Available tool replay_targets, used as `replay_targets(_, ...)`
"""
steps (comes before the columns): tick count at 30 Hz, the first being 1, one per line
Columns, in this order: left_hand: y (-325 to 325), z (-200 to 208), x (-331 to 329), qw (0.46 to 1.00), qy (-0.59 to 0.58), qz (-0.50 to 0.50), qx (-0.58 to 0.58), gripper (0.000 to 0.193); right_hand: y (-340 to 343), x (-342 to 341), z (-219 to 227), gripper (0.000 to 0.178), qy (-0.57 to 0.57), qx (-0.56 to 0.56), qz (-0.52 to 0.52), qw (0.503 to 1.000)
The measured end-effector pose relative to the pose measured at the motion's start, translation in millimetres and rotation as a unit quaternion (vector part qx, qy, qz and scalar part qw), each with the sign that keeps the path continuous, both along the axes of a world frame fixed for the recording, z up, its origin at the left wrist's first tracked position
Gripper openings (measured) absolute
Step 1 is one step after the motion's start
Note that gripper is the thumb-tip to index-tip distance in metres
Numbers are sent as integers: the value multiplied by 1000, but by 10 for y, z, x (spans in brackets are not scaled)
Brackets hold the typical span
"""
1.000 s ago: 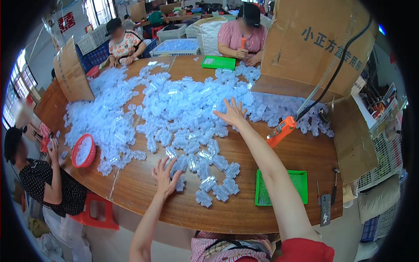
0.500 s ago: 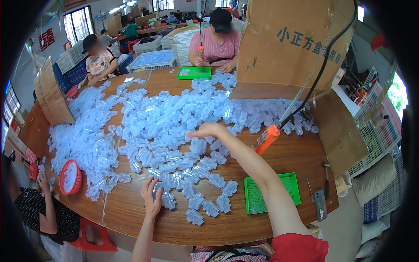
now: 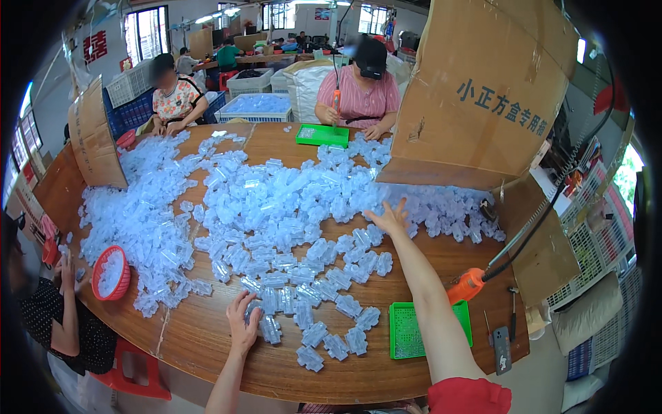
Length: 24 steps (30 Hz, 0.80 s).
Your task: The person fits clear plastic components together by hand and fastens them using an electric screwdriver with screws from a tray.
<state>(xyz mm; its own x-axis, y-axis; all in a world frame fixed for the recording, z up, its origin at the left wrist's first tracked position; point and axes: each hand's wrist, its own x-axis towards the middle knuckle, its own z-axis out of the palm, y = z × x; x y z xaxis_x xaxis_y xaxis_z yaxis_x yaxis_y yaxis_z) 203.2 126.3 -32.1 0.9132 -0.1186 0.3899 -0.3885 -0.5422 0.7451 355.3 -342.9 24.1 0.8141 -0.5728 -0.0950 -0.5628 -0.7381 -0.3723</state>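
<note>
Translucent pale-blue plastic pieces [image 3: 276, 200] lie heaped across the wooden table. My right hand [image 3: 390, 219] is stretched over the right side of this heap, fingers spread, with nothing seen in it. Beside the near-left end of some loosely lined-up pieces [image 3: 303, 314] rests my left hand [image 3: 243, 324], its fingers apart and close to the nearest piece. Under my right forearm sits a green tray [image 3: 405, 331], partly hidden by the arm. An orange electric screwdriver [image 3: 467, 284] hangs from a cord just right of that forearm.
A large cardboard sheet [image 3: 476, 90] stands at the back right. A hammer [image 3: 512, 310] and a phone [image 3: 503, 348] lie at the right edge. A red basket [image 3: 124, 283] is on the left. Co-workers sit on the far side and at left; one has a green tray [image 3: 314, 135].
My right hand has moved right from the middle of the heap, its fingers now spread wide. My left hand stays near the same pieces. The hanging screwdriver has shifted right and down. The view has tilted.
</note>
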Motion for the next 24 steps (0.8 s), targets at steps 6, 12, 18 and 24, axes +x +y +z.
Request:
replay_targets(6, -10, -1, 16, 1000, -9, 3, 6, 36, 372, 5, 235, 86, 109, -7, 31, 994)
replay_targets(12, -76, -25, 12, 1000, -12, 2, -14, 36, 10, 71, 245, 86, -47, -79, 17, 996)
replay_targets(18, -37, -30, -20, 1000, -16, 10, -12, 34, 314, -79, -63, 105, 95, 45, 86, 991)
replay_targets(24, 57, -6, -27, 999, -21, 25, -7, 32, 767, 182, -90, 113, 180, 20, 191, 965)
